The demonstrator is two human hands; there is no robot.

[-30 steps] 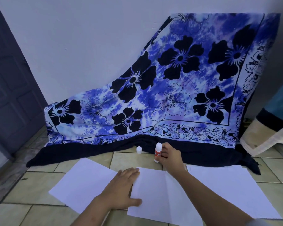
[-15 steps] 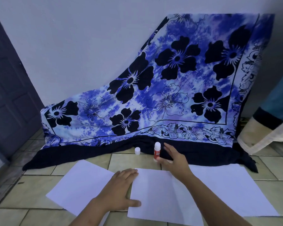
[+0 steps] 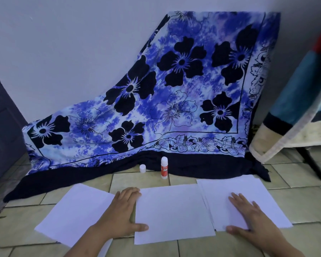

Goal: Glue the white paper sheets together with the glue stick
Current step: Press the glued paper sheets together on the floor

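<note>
Three groups of white paper lie on a tiled floor (image 3: 294, 197): a left sheet (image 3: 76, 214), a middle sheet (image 3: 172, 212) and a right stack (image 3: 248, 193) whose count is unclear. The left hand (image 3: 122, 214) lies flat, fingers spread, on the middle sheet's left edge; the right hand (image 3: 248, 217) presses flat on the stack. One glue stick (image 3: 164, 167) stands uncapped behind, its cap (image 3: 142, 168) just beside, against a blue floral cloth (image 3: 174, 93).

The right hand (image 3: 248, 217) is no longer gripping the glue stick (image 3: 164, 167), which is now standing upright alone at the cloth's (image 3: 174, 101) dark hem in the centre of the frame. That hand is now lying flat, fingers spread, on the right-hand paper stack (image 3: 252, 190) at lower right.
</note>
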